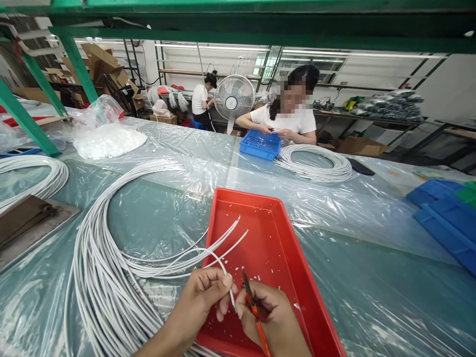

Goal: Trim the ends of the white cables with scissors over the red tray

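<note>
Two bare hands are seen low in the head view, at 6 o'clock, over the near end of a red tray (277,233). A single white wire (231,296) is pinched by the left hand (203,292), its grip closed on the wire between thumb and fingertips. The right hand (275,317) is closed around the orange handles of a small cutter (248,291), whose tip lies just beside the wire; whether the blades touch it cannot be told.

The wire's short free end is pointed down toward 5 o'clock, its long axis running from 11 to 5, nearly parallel to the cutter. Behind the fingers it is arched away toward 9 o'clock into a large bundle of wires (98,267) laid on the plastic-covered tabletop (372,277). Other loose ends are spread over the tray's rim at 10 o'clock, and white scraps (273,270) are scattered inside it.

With so little wire left past the fingertips, it is judged that the left thumb could be nicked if the cutter is closed too near. The springy wire could also slip from the pinch and flick back toward the bundle.

At 12 to 1 o'clock, a co-worker's hands are held over a blue tray (260,145) beside a coil (316,166), with a fan (233,96) behind.
</note>
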A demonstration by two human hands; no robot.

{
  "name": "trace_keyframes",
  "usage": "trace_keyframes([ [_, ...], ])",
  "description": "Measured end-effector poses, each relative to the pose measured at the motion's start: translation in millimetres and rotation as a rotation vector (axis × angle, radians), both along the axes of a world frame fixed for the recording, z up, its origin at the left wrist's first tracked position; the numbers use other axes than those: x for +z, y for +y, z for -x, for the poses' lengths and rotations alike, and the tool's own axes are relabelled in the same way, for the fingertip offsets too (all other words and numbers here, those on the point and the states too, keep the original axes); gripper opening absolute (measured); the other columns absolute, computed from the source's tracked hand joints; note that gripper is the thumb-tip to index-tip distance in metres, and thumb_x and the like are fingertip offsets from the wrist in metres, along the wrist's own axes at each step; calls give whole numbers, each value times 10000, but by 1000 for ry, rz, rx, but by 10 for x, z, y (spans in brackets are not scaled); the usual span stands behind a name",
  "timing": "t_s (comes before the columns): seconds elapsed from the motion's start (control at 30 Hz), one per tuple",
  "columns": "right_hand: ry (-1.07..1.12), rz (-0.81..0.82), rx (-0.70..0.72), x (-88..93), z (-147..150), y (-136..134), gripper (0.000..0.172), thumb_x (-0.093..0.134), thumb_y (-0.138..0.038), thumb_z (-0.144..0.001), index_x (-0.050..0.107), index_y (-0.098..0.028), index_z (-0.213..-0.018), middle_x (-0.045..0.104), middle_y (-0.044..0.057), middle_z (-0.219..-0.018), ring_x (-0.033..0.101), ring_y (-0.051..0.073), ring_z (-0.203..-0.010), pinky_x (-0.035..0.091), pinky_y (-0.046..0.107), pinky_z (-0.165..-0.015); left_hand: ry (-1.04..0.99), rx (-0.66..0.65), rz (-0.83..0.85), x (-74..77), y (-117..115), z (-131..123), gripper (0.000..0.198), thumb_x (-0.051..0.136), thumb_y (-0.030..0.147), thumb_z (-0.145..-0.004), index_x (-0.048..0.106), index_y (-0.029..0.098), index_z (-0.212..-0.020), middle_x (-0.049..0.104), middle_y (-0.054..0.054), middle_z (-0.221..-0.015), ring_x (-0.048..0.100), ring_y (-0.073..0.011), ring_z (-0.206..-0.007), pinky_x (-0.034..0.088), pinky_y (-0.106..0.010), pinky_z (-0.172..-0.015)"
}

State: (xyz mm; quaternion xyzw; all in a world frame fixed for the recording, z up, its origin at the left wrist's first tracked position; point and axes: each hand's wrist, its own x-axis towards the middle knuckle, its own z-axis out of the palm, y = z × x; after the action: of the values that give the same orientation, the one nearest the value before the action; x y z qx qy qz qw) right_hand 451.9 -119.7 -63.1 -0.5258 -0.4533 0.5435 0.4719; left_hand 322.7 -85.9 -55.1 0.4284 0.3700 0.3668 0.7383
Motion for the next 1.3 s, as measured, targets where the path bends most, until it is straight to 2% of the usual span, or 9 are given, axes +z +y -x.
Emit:
trace_keyframes([
  [0.27, 303, 243, 22, -80, 26, -13, 110, 530, -260, -573, 456, -183, -545, 341, -100, -374, 267, 44, -332, 320, 198, -376, -233, -73, 174, 6, -20, 7, 255, 538, 275, -833, 642, 100, -681, 382, 69, -406, 243, -26, -342, 178, -168, -375],
  [0.47, 404, 276, 74, -156, 113, -50, 268, 580, -397, -584, 442, -182, -501, 332, -81, -375, 291, 58, -350, 309, 210, -388, -254, -29, 162, 10, -32, 15, 240, 546, 303, -829, 667, 109, -757, 354, 82, -417, 245, -29, -366, 178, -192, -421],
  [0.63, 156, 173, -69, -139, -178, 4, 233, 655, -361, -661, 588, -145, -719, 500, -26, -541, 426, 95, -491, 368, 210, -500, -25, 164, 39, -28, -20, 1, 274, 658, 370, -722, 642, 112, -631, 417, 69, -424, 289, -31, -382, 172, -197, -428],
  [0.7, -345, 14, -123, -120, -347, 24, 213, 588, -348, -709, 599, -165, -817, 575, 16, -685, 476, 134, -595, 374, 229, -564, 9, 198, 37, -42, -17, -11, 299, 675, 387, -695, 607, 118, -583, 416, 72, -421, 296, -34, -381, 174, -198, -428],
  [0.77, -767, -69, -122, -104, -463, 23, 188, 575, -364, -708, 543, -191, -644, 471, -30, -533, 367, 110, -485, 290, 222, -475, 26, 214, 42, -48, -21, -24, 331, 679, 405, -681, 570, 124, -545, 405, 75, -417, 293, -38, -383, 176, -199, -431],
  [0.83, -950, -118, -173, -90, -501, -1, 322, 554, -398, -732, 418, -196, -521, 336, -57, -458, 274, 96, -442, 230, 222, -439, 45, 228, 42, -45, -30, -36, 354, 682, 418, -668, 543, 128, -521, 393, 78, -413, 287, -42, -387, 179, -199, -434],
  [1.0, -856, -270, -255, -53, -407, -87, 129, 498, -310, -773, 570, -209, -811, 580, 23, -706, 489, 155, -572, 345, 236, -553, 90, 296, 23, -28, -58, -65, 359, 706, 417, -632, 530, 135, -498, 385, 79, -399, 289, -52, -391, 202, -195, -440],
  [1.13, -940, -233, -268, -10, -354, -103, 277, 546, -383, -768, 495, -199, -568, 506, -1, -529, 417, 129, -466, 301, 231, -465, 72, 316, 23, -21, -79, -91, 327, 718, 395, -625, 561, 131, -514, 414, 74, -413, 317, -51, -389, 228, -191, -439],
  [1.3, -562, -281, -105, 18, -299, -137, 182, 613, -339, -741, 680, -170, -748, 656, 38, -654, 597, 157, -564, 459, 206, -533, 41, 314, 35, -20, -103, -109, 281, 713, 356, -653, 606, 118, -550, 441, 70, -432, 352, -45, -400, 264, -178, -453],
])
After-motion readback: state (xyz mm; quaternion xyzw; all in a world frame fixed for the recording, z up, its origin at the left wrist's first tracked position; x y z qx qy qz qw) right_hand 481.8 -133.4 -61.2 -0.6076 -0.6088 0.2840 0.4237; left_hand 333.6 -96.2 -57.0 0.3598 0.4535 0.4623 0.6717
